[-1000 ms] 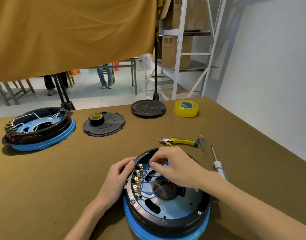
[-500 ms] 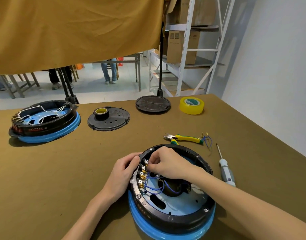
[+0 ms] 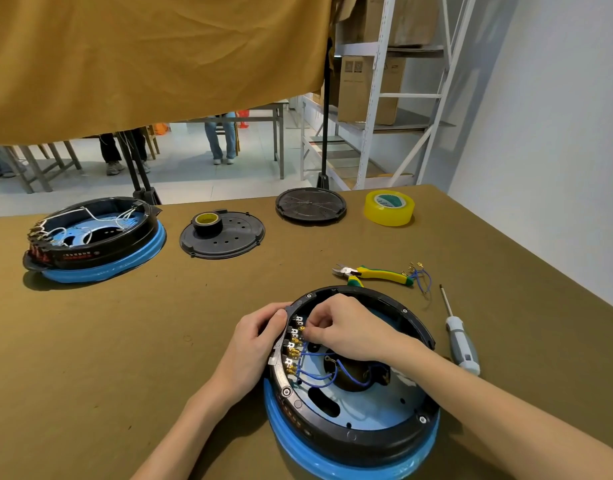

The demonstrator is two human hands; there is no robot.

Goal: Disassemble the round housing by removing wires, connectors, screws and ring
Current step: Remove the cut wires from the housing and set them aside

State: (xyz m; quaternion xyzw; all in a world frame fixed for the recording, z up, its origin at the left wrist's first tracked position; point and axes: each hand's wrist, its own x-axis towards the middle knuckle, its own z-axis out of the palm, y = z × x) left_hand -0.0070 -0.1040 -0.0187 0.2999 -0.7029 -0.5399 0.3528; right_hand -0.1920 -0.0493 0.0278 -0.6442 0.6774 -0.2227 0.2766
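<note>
Plastic housing [image 3: 350,403] near tabletop [image 3: 159,341] front edge, rigid, looks hefty. Left hand [image 3: 253,344] grips rim. Right hand [image 3: 346,330] pinches brass connector [image 3: 301,329]. Blue wires [image 3: 315,370] limp, thin; pull at terminal, not wire.

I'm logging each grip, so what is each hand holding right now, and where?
The left hand grips the round housing at its left rim. The right hand pinches a brass wire connector at the terminal row.
</note>
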